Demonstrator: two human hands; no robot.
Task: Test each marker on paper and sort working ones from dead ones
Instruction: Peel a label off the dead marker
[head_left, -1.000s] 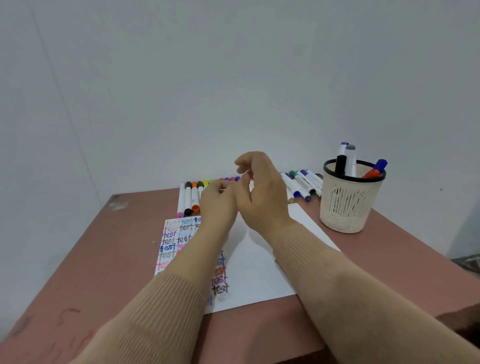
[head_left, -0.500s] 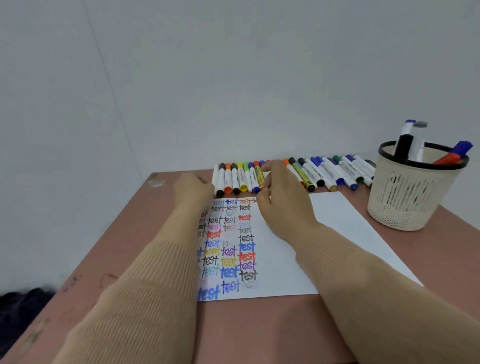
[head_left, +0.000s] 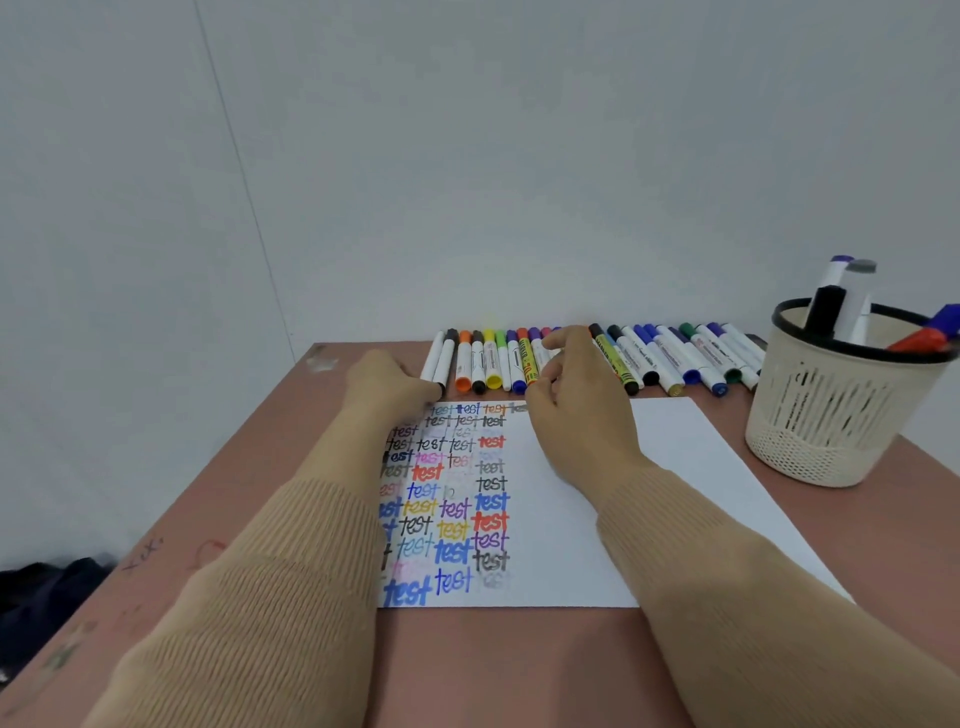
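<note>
- I see the paper (head_left: 675, 467) nearest, under both wrists.
- The left hand (head_left: 387, 384) rests at its far-left corner; the fingers are hidden, so I cannot tell their grip.
- The right hand (head_left: 576, 415) curves its fingers (head_left: 566, 336) loosely over the marker row (head_left: 649, 358); I cannot tell whether they grasp one.
- The basket (head_left: 831, 415) stands well right of them.

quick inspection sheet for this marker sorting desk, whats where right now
surface: reddish-brown table, pen scribbles near its left edge
job's things: paper, left part filled with coloured "test" words; marker row lying along the far edge; basket at right holding a few upright markers
clutter: nothing seen
hands: left hand at the paper's far left corner, grip unclear; right hand over the middle of the row, fingers at the markers, grip unclear
cables: nothing seen
surroundings: white wall behind; dark cloth on the floor at left
</note>
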